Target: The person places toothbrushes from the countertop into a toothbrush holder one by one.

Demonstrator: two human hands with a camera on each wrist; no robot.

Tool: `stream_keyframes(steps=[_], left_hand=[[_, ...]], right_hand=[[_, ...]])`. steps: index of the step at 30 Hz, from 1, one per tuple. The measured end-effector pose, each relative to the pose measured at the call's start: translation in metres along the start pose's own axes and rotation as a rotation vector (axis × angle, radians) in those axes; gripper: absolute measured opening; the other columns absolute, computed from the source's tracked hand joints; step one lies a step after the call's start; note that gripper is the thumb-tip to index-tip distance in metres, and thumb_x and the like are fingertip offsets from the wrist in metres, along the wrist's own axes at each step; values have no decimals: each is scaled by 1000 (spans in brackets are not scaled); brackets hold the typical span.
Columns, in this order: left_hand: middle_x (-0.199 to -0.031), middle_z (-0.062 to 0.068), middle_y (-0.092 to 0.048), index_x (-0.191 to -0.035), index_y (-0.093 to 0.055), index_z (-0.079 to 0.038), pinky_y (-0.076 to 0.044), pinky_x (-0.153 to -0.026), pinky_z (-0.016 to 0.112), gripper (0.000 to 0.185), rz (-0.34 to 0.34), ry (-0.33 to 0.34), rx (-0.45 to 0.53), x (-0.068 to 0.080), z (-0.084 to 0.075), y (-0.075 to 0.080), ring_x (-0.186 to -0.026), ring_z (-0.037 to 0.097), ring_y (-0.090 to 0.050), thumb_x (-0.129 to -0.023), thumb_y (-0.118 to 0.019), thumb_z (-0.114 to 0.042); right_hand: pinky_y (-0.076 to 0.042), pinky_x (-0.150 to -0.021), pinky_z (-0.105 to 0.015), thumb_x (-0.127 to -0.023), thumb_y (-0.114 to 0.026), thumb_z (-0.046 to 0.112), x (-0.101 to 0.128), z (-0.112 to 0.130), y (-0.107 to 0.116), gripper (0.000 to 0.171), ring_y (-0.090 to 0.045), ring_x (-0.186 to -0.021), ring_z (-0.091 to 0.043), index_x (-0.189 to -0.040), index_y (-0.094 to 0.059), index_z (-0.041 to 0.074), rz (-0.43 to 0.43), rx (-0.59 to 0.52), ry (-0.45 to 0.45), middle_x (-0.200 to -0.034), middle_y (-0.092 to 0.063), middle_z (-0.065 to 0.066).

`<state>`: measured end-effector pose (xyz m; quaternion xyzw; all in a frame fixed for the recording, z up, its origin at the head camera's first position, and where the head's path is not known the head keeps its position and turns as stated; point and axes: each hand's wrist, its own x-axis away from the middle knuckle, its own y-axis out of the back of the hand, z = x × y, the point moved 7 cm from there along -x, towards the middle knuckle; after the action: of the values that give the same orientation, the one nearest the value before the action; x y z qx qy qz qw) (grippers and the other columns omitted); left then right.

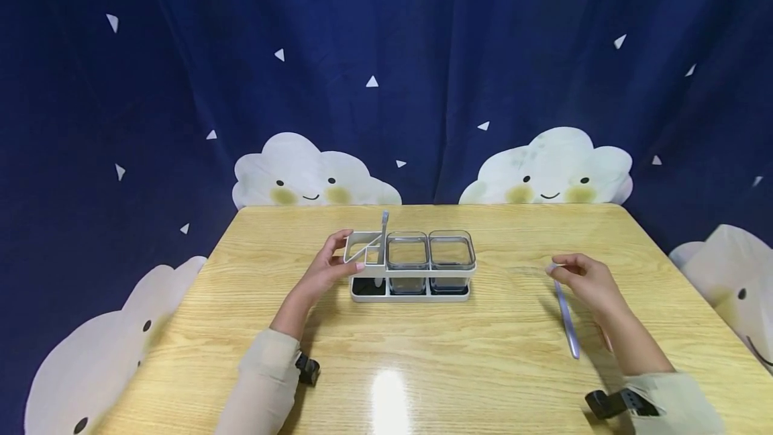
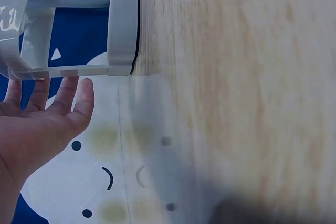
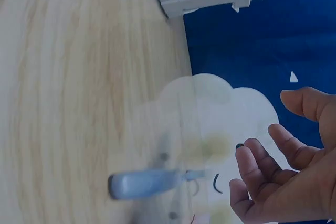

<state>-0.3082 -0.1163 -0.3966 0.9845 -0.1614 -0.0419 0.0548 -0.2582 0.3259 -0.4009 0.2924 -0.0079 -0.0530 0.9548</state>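
A white toothbrush holder (image 1: 413,274) stands on the table, with two clear square cups (image 1: 407,250) in its frame and a grey toothbrush (image 1: 384,233) upright in its left section. My left hand (image 1: 323,270) grips its left end, thumb at the front and fingers behind. On the right, a bluish-purple toothbrush (image 1: 566,321) lies on the table, its handle towards me. My right hand (image 1: 582,280) is over its head end, fingers loosely bent. In the right wrist view the thumb and fingers (image 3: 262,166) stand apart, with the toothbrush (image 3: 147,183) outside them.
A pinkish stick-like thing (image 1: 604,337) lies partly hidden behind my right forearm. The wooden table (image 1: 477,368) ends at a dark blue curtain (image 1: 423,86) with cloud figures. Each wrist wears a black strap device (image 1: 308,368).
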Motion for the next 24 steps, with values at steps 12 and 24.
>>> stream_keyframes(steps=[12,24], left_hand=[[-139,23,-30,-144,-25,-8,-43,-82,34,74,11,-4,-11,0,-1,-1,-101,29,-46,-83,-67,-6],[-137,21,-32,-144,-26,-8,-43,-81,34,74,4,4,-5,2,-2,0,-100,29,-46,-83,-67,-6]], right_hand=[[-48,-72,-34,-89,-59,42,-1,-30,6,69,-60,-91,-18,-132,-40,-8,-37,-120,-98,-116,-52,-20],[-48,-65,-35,-95,-51,35,3,-45,-7,67,-57,-92,-27,-135,-31,-14,21,-70,-200,-118,-50,-30]])
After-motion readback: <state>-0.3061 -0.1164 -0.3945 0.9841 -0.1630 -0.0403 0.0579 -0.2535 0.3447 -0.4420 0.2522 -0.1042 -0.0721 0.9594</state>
